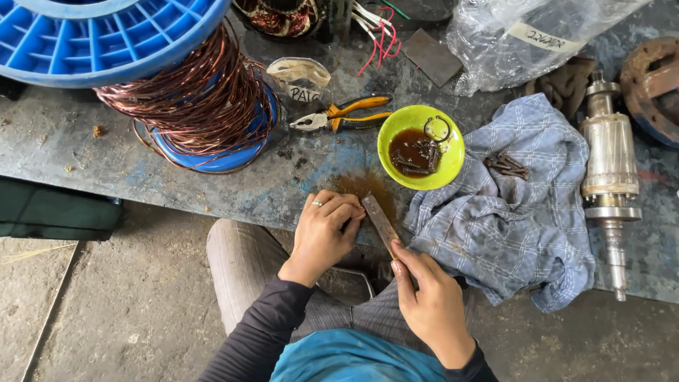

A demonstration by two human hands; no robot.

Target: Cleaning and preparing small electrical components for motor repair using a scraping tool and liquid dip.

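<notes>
— What do we have in hand?

— A flat rusty bar (380, 223), lying at the bench (212, 191) edge, just below the brown stain (364, 185). Our left hand (324, 233) has its fingers curled shut against the bar's upper end; our right hand (424, 297) pinches the lower end, thumb pressed along it.

— And around it?

— At two o'clock from the bar we see the green bowl (419, 147), holding brown liquid, dark screws and a ring. At three o'clock, touching the bowl, the checked cloth (509, 212) with a small heap of screws (506, 165) on it. Past the cloth, still at three o'clock, the rotor (610, 170) lies with its shaft pointing toward us.

— Farther up?

— At twelve o'clock the pliers (343, 114) with orange handles, near the bowl. At ten o'clock the spool (205, 106) of copper wire with blue flanges. At one o'clock a plastic bag (523, 35), well apart from our hands, and red and white leads (375, 32) at the top edge.
</notes>
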